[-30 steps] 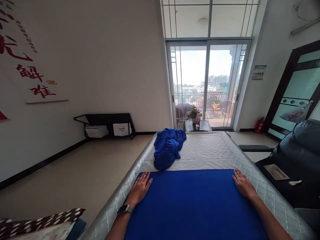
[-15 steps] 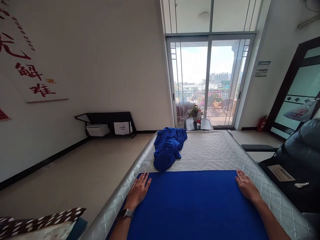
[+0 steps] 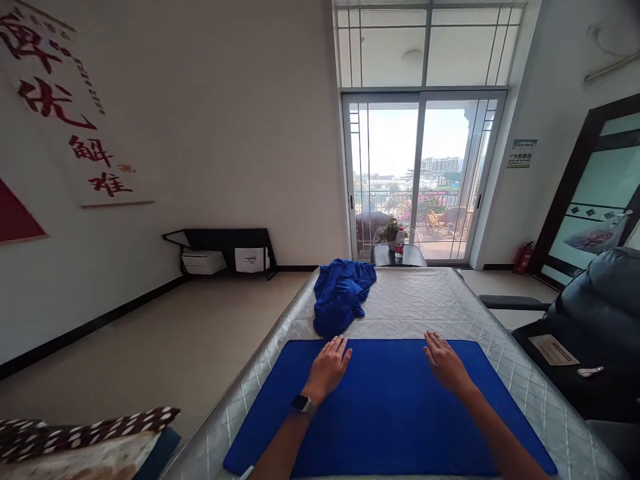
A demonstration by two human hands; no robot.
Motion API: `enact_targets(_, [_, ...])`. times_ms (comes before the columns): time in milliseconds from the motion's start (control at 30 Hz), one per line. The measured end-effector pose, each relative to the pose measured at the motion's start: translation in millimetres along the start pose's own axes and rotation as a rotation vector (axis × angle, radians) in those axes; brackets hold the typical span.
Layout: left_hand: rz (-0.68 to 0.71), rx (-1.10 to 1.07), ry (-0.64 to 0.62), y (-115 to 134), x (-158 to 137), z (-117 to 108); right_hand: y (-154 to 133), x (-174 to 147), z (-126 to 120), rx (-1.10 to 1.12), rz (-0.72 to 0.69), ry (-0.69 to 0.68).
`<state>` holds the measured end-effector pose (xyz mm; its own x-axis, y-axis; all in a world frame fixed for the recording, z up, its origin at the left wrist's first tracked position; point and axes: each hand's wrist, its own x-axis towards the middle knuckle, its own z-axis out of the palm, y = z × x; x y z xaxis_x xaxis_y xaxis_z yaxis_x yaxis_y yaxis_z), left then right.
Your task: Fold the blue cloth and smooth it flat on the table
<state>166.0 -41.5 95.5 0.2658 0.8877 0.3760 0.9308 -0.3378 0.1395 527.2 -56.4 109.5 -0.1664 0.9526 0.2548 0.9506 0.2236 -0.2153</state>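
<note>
A flat blue mat (image 3: pixel 385 407) lies spread on the silvery quilted table cover (image 3: pixel 415 300). Over its far left part is my left hand (image 3: pixel 329 365), fingers stretched out and together, with a watch on the wrist. My right hand (image 3: pixel 445 360) reaches over the far right part, its fingers also extended. Neither hand holds anything; whether the palms touch the mat I cannot tell. Just beyond my left hand lies a crumpled blue cloth (image 3: pixel 343 293). A small whitish object (image 3: pixel 247 472) shows at the mat's near left edge, partly hidden by my left forearm.
A dark armchair (image 3: pixel 595 313) with a card (image 3: pixel 554 350) on its seat stands to the right. Past the table's far end is a small stand with a potted plant (image 3: pixel 391 231) and a bottle (image 3: pixel 399 243). Patterned cushions (image 3: pixel 90 440) sit at lower left.
Both hands have moved inward from the mat's far corners toward its middle. The mat's corners and near edge now show. My view has tilted up slightly.
</note>
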Motion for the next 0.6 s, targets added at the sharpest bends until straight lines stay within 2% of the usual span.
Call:
enact_targets(100, [0.109,-0.036,-0.015,50,11,25,-67,7,14,0.057,-0.085,-0.080])
enact_targets(200, [0.151,-0.065,-0.034,74,13,52,-102,8,40,0.067,-0.090,-0.134])
enact_targets(367, [0.135,-0.075,-0.072,73,10,74,-104,5,69,0.078,-0.072,-0.162])
enact_targets(600, [0.135,-0.075,-0.069,70,11,76,-99,7,71,0.102,-0.072,-0.169])
